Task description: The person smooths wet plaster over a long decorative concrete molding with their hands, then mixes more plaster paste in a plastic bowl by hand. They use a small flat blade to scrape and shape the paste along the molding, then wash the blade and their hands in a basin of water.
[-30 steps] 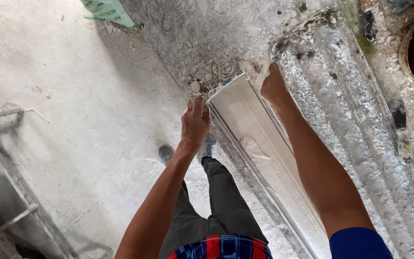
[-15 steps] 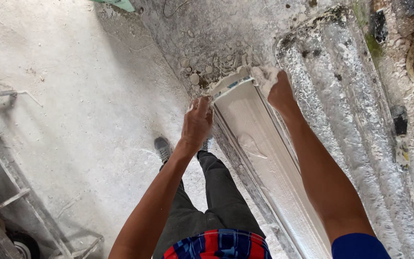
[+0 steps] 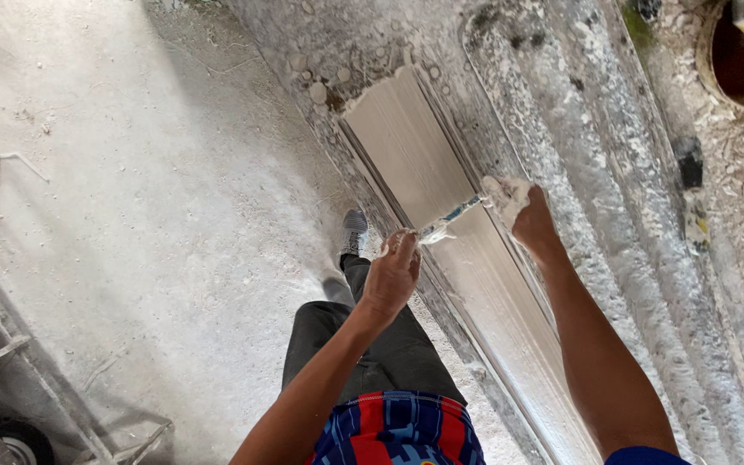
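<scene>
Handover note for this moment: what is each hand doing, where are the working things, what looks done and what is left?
Left hand: gripping one end of the scraping tool.
Right hand: plaster-coated, on the tool's other end.
Tool lies across the long pale moulding strip on the rough casting bench.
Done: the strip's far end looks smooth.
Left: cannot tell how much of the near part needs smoothing.

The smooth pale panel (image 3: 411,151) lies bare above the thin tool (image 3: 449,221) stretched across it, so there is open passage along its upper length; below the tool the strip runs on bare too, flanked by the right forearm (image 3: 596,353). To its right the rough, crusted ridge (image 3: 579,129) walls off that side; to its left the wide dusty floor (image 3: 131,215) is open, with only the shoe (image 3: 354,232) just beside the panel's edge and a metal frame (image 3: 2,353) well apart at the far left.
</scene>
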Action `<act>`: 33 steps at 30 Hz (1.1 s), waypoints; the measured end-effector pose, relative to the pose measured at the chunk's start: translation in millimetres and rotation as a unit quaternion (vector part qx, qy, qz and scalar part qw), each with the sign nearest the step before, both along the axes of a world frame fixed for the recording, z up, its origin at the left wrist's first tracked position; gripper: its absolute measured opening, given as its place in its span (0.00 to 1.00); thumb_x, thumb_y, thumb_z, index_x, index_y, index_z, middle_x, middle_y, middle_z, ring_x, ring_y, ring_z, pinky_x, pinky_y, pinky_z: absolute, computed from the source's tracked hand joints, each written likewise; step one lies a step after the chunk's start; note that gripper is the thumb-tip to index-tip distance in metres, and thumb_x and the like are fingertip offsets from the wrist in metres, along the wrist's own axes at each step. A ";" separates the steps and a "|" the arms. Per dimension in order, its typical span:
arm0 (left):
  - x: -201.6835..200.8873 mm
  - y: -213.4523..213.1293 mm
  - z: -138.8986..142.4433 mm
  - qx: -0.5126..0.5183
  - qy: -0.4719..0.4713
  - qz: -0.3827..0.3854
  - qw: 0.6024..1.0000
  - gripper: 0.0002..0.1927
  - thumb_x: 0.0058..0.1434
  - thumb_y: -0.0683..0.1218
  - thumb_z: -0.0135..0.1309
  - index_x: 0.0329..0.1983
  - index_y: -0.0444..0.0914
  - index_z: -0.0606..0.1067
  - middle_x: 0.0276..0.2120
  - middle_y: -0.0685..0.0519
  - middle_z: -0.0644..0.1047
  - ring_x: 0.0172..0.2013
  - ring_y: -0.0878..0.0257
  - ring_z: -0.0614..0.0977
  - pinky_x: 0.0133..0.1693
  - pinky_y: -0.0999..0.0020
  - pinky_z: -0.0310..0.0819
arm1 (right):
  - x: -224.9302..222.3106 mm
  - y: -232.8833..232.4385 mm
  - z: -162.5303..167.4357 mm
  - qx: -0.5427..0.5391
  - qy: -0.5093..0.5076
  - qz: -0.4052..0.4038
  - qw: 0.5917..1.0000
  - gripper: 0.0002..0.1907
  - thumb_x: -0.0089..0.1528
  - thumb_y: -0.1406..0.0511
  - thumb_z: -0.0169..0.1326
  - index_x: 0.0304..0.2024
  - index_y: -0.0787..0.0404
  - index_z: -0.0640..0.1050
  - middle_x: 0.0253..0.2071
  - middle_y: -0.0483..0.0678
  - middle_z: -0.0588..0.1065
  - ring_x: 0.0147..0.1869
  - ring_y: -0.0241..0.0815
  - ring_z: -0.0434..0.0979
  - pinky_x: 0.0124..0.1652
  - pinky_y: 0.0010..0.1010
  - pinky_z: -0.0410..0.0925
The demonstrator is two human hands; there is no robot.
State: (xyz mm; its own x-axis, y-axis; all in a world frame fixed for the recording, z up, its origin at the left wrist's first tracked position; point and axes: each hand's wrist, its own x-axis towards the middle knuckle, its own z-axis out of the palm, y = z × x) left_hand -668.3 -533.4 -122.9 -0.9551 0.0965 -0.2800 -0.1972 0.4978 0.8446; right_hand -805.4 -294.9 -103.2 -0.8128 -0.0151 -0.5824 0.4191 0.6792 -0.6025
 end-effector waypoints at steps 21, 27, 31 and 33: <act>217.1 182.4 22.3 0.004 0.135 0.027 0.990 0.15 0.63 0.36 0.54 0.50 0.35 0.65 0.45 0.38 0.76 0.40 0.38 0.81 0.36 0.52 0.81 | 223.0 191.0 -0.4 -0.036 0.029 -0.047 0.998 0.17 0.74 0.63 0.54 0.55 0.72 0.80 0.42 0.60 0.81 0.41 0.44 0.76 0.38 0.34 0.67; 287.8 241.4 24.6 0.030 0.139 0.026 0.989 0.15 0.63 0.35 0.52 0.51 0.34 0.65 0.45 0.38 0.77 0.40 0.40 0.82 0.39 0.52 0.81 | 300.7 253.1 9.8 -0.123 0.074 -0.056 0.988 0.18 0.69 0.65 0.56 0.55 0.75 0.77 0.47 0.58 0.80 0.47 0.42 0.79 0.43 0.30 0.72; 339.7 286.2 30.5 -0.004 0.153 0.020 0.988 0.14 0.66 0.37 0.53 0.53 0.34 0.65 0.46 0.35 0.76 0.41 0.38 0.81 0.41 0.50 0.81 | 355.1 299.4 8.1 -0.287 0.059 -0.102 0.951 0.17 0.69 0.65 0.55 0.55 0.72 0.77 0.49 0.51 0.81 0.49 0.37 0.81 0.45 0.26 0.74; 364.5 309.5 33.7 -0.011 0.128 0.014 0.992 0.15 0.65 0.38 0.53 0.52 0.34 0.65 0.47 0.34 0.76 0.42 0.35 0.80 0.36 0.50 0.81 | 381.7 322.8 5.1 -0.281 0.069 -0.106 0.951 0.17 0.68 0.65 0.56 0.55 0.70 0.77 0.49 0.50 0.81 0.49 0.35 0.81 0.45 0.25 0.73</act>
State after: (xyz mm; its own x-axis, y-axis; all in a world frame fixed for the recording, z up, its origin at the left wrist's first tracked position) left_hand -303.7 -223.9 -89.2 -0.9974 0.0653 -0.0301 0.0078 0.5140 0.8577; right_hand -423.7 27.9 -98.2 -0.9006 -0.1189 -0.4181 0.4012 0.1424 -0.9048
